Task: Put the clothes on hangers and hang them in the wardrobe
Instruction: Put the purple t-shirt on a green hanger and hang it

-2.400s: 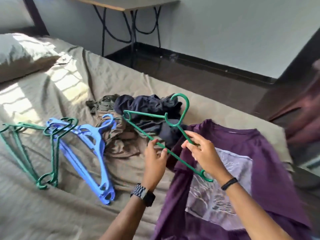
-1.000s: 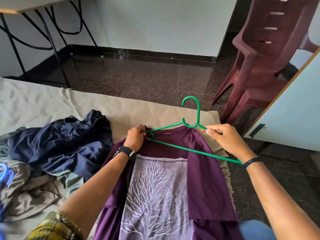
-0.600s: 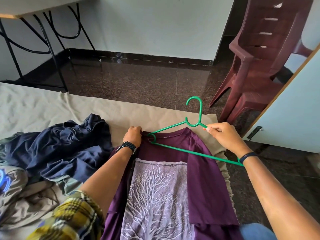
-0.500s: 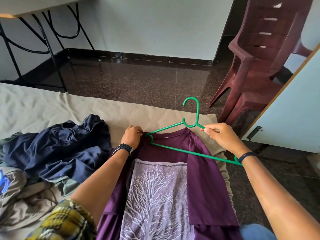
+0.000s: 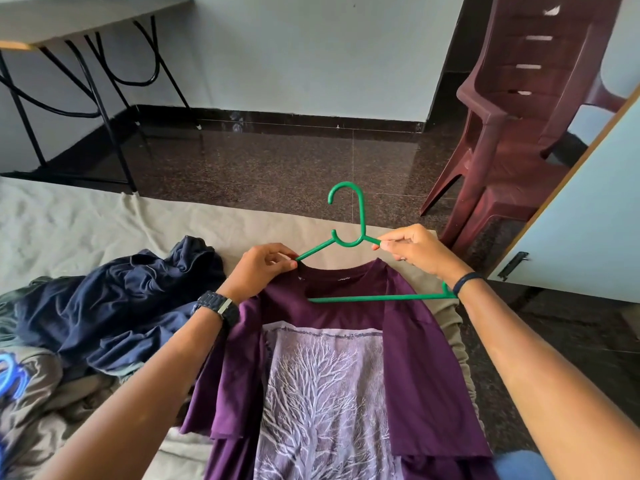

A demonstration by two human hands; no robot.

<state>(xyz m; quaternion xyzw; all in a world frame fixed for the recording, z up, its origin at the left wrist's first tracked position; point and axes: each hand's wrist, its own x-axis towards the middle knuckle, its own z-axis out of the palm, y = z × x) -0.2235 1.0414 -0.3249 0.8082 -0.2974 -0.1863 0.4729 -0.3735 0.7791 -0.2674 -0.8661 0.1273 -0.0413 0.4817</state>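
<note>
A purple T-shirt (image 5: 408, 348) with a white tree print lies flat on the bed, collar toward the far edge. A green plastic hanger (image 5: 349, 237) sits at the collar, hook pointing up; its left end is tucked inside the neck opening and its bottom bar lies across the shirt's upper chest. My left hand (image 5: 259, 270) pinches the collar's left side where the hanger's left arm enters. My right hand (image 5: 412, 249) pinches the hanger's right arm near the hook.
A pile of dark blue clothes (image 5: 114, 306) and olive clothes (image 5: 38, 403) lies to the left on the beige sheet (image 5: 69, 226), with a blue hanger (image 5: 10, 375) at the edge. A maroon plastic chair (image 5: 512, 126) and a pale door (image 5: 588, 216) stand right; a black-legged table (image 5: 86, 64) stands far left.
The hanger's left end has slid into the shirt's neck opening and the hanger has tipped more upright. Both hands have come closer together near the hook.
</note>
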